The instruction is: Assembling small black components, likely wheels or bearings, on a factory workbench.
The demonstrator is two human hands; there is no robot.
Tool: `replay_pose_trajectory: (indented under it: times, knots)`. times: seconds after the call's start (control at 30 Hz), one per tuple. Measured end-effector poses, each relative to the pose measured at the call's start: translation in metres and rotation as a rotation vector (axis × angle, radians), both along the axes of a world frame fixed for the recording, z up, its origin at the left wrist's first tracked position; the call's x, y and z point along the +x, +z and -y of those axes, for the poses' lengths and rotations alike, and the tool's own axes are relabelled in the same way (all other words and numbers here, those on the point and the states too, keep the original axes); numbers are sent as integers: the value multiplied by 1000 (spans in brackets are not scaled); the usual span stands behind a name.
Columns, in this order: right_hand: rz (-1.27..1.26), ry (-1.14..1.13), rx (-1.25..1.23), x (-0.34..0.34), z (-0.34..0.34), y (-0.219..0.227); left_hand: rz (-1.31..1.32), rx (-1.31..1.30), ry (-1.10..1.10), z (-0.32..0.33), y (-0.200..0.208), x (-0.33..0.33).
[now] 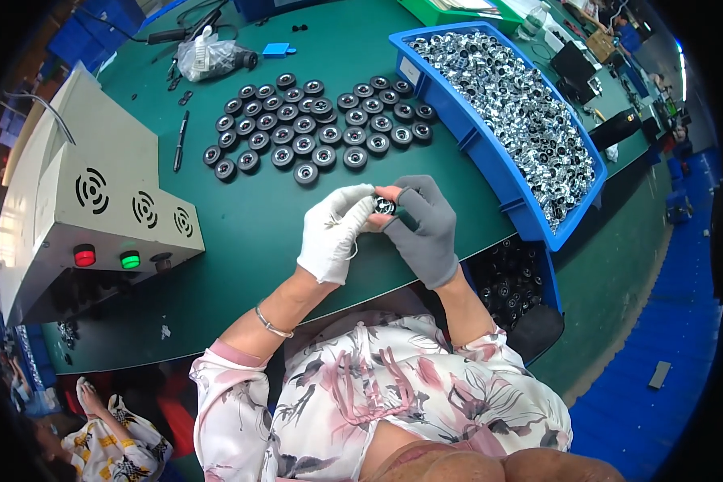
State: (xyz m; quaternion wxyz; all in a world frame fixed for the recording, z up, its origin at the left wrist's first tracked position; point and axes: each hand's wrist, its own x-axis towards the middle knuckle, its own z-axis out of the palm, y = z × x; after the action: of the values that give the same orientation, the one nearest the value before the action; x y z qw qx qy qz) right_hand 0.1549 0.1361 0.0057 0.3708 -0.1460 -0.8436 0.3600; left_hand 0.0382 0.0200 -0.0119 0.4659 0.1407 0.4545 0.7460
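Observation:
Between both hands I hold a small wheel (385,206) with a black rim and a shiny silver hub, just above the green table. My left hand (335,229), in a white glove, pinches it from the left. From the right, my right hand (424,226), in a grey glove with bare thumb and fingertip, grips it too. Beyond my hands, many similar black wheels (304,145) with silver centres lie flat on the table. A blue bin (490,157) full of shiny silver hub parts (514,104) stands at the right.
At the left stands a beige machine (112,177) with red and green lights. A pen (181,141), a clear plastic bag (205,58) and a small blue piece (278,50) lie farther back. Below the table edge, a bin of black parts (508,281) sits right. Another person (112,434) is lower left.

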Motion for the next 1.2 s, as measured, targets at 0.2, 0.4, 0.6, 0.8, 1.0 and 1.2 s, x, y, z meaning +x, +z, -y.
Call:
replay_pose_trajectory:
  times: [0.2, 0.4, 0.6, 0.8, 1.0, 1.2]
  knots:
    - [15, 30, -462, 3, -3, -5, -30, 15, 21, -2, -4, -1]
    - [-39, -15, -805, 5, -6, -4, 208, -25, -36, 0, 7, -7]
    - [-44, -10, -863, 6, -7, -5, 237, -6, -80, 1, 10, -8]
    - [-49, -18, -895, 6, -5, 0, 135, 6, -93, 3, 11, -3]
    - [-20, -8, -857, 8, -6, 1, 117, -3, -93, 3, 12, -2]
    - [-12, 17, -836, 8, -7, -1, 143, 26, -97, 3, 8, -3]
